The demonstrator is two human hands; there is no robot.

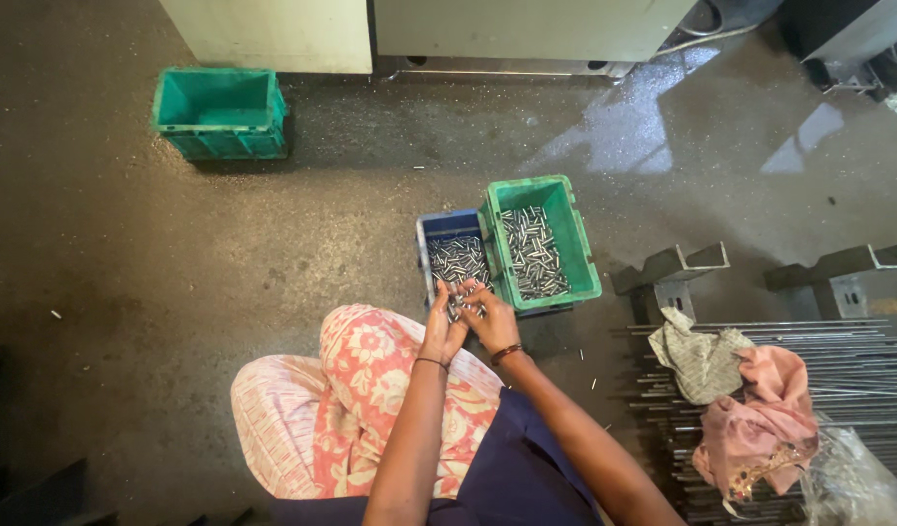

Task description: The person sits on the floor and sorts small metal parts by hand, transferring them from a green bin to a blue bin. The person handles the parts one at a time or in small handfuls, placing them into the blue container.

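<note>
- My left hand (440,329) and right hand (489,317) meet just over the near edge of the blue bin (450,255), fingertips touching each other.
- Both hands are partly curled around a small bunch of metal pins (465,304); the fingers are closed loosely on them, not in a fist.
- From this height I cannot tell for sure how many pins each hand has, or which hand carries most of them.
- The blue bin lies right ahead of my hands on the floor (127,253), and holds a layer of the same short pins.
- Just to the right of it, touching its side, stands a green bin (543,244), also lined with pins.
- Far off to the front left of my hands sits a second green crate (221,112), well apart from the other two.
- My knee in a floral pink cloth (370,380) is just below the left hand.
- To the right of my right arm lies a stack of long steel rods (858,370), with a pale rag (700,358) and a pink rag (760,419) heaped on it.
- A few loose pins lie on the floor near my right wrist.
</note>
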